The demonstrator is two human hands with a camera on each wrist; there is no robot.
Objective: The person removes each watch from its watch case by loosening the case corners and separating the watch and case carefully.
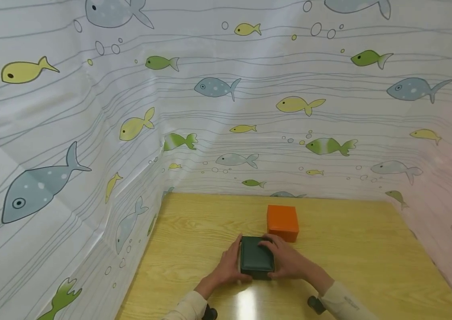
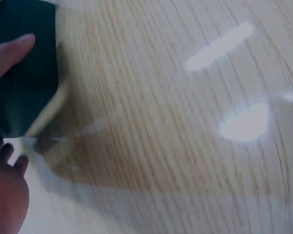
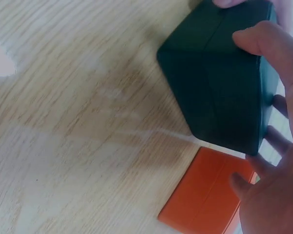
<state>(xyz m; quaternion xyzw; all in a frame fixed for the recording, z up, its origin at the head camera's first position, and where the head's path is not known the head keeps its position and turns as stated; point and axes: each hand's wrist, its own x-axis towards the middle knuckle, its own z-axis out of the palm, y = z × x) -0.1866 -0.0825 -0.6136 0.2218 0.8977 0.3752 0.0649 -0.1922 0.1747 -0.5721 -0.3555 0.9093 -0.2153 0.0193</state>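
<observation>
A dark green box point(image 1: 257, 255) with a padded-looking lid is held between both hands over the wooden table. My left hand point(image 1: 229, 266) grips its left side, the thumb on the near face in the left wrist view, where only part of the box point(image 2: 27, 87) shows. From the right, my right hand point(image 1: 288, 260) grips it, with the thumb on the near face and fingers along the far side and top edge. The right wrist view shows the green box point(image 3: 219, 92) close up, a lid seam along its near face. An orange box point(image 1: 282, 220) sits just behind it.
The light wooden table point(image 1: 194, 222) has glossy reflections near its front. White cloth point(image 1: 218, 120) printed with fish hangs behind it and along both sides. Dark round pieces point(image 1: 316, 305) show at both wrists by the pale sleeves point(image 1: 348, 302).
</observation>
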